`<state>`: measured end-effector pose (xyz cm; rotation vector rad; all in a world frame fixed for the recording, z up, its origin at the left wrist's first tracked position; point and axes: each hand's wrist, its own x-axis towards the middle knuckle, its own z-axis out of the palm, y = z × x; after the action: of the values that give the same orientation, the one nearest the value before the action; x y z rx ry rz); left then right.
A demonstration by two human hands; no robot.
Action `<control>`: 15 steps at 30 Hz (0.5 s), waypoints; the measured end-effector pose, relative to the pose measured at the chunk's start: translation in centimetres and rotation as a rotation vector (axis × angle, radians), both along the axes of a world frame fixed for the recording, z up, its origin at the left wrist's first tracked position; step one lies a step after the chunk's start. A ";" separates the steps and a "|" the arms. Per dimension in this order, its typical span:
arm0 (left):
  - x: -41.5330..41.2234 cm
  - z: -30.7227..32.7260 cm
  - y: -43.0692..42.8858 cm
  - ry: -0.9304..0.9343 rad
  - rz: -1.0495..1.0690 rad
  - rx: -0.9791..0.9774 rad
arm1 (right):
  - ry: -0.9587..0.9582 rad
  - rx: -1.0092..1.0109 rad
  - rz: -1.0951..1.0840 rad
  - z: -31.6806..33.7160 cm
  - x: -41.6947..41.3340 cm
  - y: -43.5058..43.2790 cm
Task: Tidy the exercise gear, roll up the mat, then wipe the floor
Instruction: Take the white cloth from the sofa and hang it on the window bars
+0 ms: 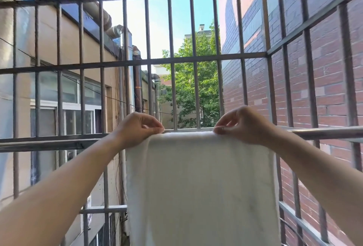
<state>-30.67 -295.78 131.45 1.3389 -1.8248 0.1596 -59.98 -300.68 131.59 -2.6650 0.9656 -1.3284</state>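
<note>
White cloth [200, 183] over metal rail [324, 132], both hands pinching top edge

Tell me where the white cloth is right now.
The white cloth hangs low and centre in the head view, over the horizontal rail, pinched at its top corners by the left hand and right hand.

Bright daylight, mild blur, bowed edges.

The white towel [200, 183] is soft matt cloth with a slightly fuzzy nap. The rail [324, 132] it hangs over is smooth shiny metal; the grille bars [172, 92] duller grey metal. The wall [330, 92] is rough matt brick.
</note>
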 end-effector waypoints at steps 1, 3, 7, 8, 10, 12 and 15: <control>0.0 -0.1 0.1 0.002 -0.006 -0.003 | 0.000 0.001 -0.004 -0.2 0.1 0.3; 0.1 -0.2 0.1 0.004 -0.003 -0.011 | 0.031 -0.031 -0.030 -0.6 0.0 0.8; -0.3 -0.5 0.7 0.003 0.008 -0.060 | 0.081 -0.099 -0.087 -1.4 -0.1 1.4; -0.6 -0.5 1.0 -0.005 0.001 -0.066 | 0.070 -0.109 -0.085 -1.6 0.0 1.4; -1.2 -0.9 1.6 -0.062 -0.019 -0.074 | 0.035 -0.136 -0.095 -1.9 0.1 1.2; -1.4 -1.5 2.1 -0.164 -0.008 -0.103 | -0.019 -0.166 -0.119 -2.4 0.0 1.0; -0.6 -2.9 2.1 -0.239 0.034 -0.211 | -0.124 -0.256 -0.188 -3.7 0.1 0.8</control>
<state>-31.23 -293.65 128.59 1.2438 -1.9206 0.5365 -59.83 -299.84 127.91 -2.6803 1.1246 -1.7429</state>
